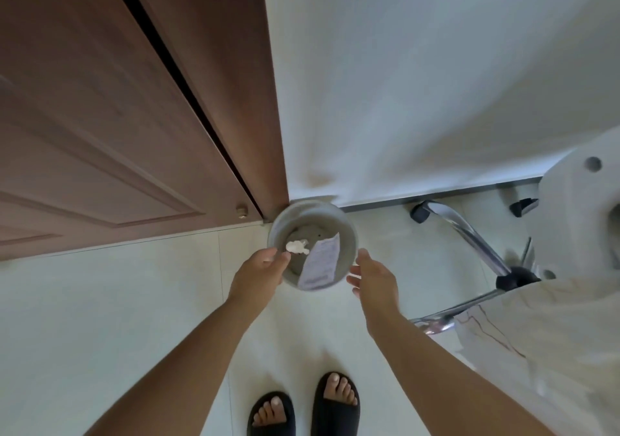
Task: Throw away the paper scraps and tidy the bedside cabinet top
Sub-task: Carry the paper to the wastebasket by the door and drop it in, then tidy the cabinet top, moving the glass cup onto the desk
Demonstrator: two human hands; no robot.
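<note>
A round grey waste bin stands on the floor in the corner between the door and the wall. Inside it lie a crumpled white paper scrap and a flat printed paper slip, which leans against the near wall. My left hand hovers over the bin's left rim, fingers loosely curled, with the crumpled scrap just off the fingertips. My right hand hangs beside the bin's right rim, fingers spread and empty. The bedside cabinet is out of view.
A brown wooden door fills the left. A white wall runs behind the bin. To the right stands a white swivel chair with chrome legs and a pale garment draped on it. My feet in black slippers stand on pale tiles.
</note>
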